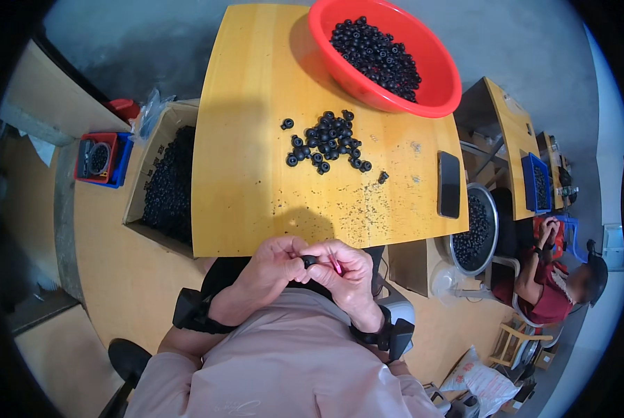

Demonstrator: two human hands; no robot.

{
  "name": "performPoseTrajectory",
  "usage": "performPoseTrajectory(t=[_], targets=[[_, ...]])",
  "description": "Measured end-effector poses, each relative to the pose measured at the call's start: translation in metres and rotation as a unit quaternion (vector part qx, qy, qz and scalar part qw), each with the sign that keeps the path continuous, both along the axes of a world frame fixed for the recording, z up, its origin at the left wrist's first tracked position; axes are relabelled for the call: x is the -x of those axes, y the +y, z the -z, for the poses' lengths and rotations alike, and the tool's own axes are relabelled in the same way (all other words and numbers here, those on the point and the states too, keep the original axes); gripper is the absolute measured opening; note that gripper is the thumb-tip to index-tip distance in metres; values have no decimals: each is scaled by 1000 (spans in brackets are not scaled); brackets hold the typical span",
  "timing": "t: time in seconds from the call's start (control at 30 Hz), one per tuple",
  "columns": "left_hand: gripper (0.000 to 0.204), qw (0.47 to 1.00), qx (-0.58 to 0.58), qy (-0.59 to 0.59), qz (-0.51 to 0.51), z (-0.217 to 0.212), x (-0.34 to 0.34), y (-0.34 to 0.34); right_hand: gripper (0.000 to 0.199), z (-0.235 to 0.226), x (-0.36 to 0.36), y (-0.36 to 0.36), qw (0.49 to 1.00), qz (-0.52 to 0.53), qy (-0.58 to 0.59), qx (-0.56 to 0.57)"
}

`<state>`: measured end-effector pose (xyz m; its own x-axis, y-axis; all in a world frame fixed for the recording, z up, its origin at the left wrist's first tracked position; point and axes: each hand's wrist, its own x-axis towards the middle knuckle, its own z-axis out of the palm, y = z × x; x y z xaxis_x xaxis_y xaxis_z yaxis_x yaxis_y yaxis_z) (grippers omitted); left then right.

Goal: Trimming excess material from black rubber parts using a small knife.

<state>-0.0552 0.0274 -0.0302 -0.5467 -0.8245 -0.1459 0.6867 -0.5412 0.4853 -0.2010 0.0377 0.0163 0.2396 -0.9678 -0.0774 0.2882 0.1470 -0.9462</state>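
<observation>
Just in front of the table's near edge, my left hand (268,270) pinches a small round black part (308,261) between thumb and fingers. My right hand (348,280) is closed on a thin pink-handled tool (335,264), and its thumb and fingertips reach the same part. The tool's tip is too small to make out. Farther up the yellow table (245,76) lies a loose pile of similar round black parts (329,136), several with a hole or collar showing. One such part (383,177) sits apart, nearer to me. Dark crumbs (347,216) are scattered over the near tabletop.
A red basin (434,76) of black parts stands at the far right. A dark phone (449,184) lies by the right edge. A carton (139,202) of black parts is on the left, a metal bowl (494,230) on the right. Another person (549,285) sits farther right.
</observation>
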Motion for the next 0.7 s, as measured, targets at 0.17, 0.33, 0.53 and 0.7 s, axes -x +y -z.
performPoseTrajectory(t=[0.17, 0.33, 0.53, 0.7], targets=[[13, 999, -15, 6, -28, -5, -10, -3, 11, 0, 8, -10, 987, 73, 137, 28], [25, 983, -50, -66, -163, -17, -38, -11, 12, 10, 39, -52, 924, 194, 327, 43], [20, 973, -26, -87, -211, -13, -65, -3, 24, 16, 52, -94, 775, 213, 584, 115], [18, 971, -43, -81, -219, -11, -59, -1, 23, 35, 54, -110, 704, 188, 669, 146]])
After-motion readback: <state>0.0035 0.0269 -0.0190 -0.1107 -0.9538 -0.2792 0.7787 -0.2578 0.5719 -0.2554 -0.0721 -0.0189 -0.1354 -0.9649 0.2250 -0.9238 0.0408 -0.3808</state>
